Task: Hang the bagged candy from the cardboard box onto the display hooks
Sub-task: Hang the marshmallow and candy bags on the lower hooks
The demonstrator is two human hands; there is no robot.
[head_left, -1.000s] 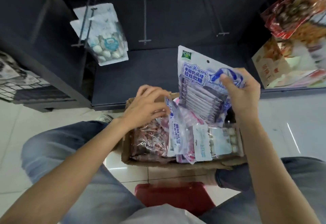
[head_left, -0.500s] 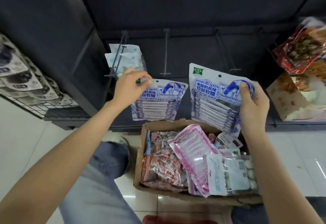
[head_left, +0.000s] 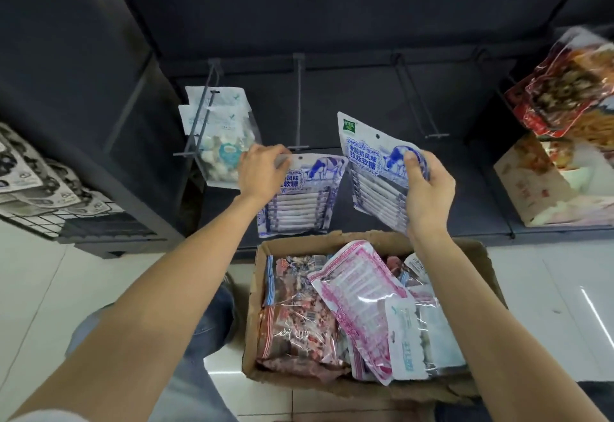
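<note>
My left hand [head_left: 262, 172] pinches the top edge of a blue-and-white candy bag [head_left: 305, 202], holding it just under the tip of the middle display hook [head_left: 299, 109]. In my right hand [head_left: 427, 189] I grip a second, matching blue-and-white bag [head_left: 368, 162], tilted, above the box. The open cardboard box [head_left: 478, 255] stands on the floor below, filled with several bags: a pink one [head_left: 358, 295], reddish ones [head_left: 295, 332] and a white-and-teal one [head_left: 405, 338]. The left hook [head_left: 202, 116] carries bags of white candy [head_left: 222, 142].
A bare hook [head_left: 418, 106] juts out to the right of the middle one. Red snack bags [head_left: 564, 89] hang at far right above a printed carton [head_left: 545, 189]. At left a wire rack holds dark-printed packets [head_left: 40, 182]. My knees flank the box on the tiled floor.
My left hand drew a second blue-and-white bag out of the box and raised it to the middle hook. The right hand lifted its bag higher. The view tilted upward.
</note>
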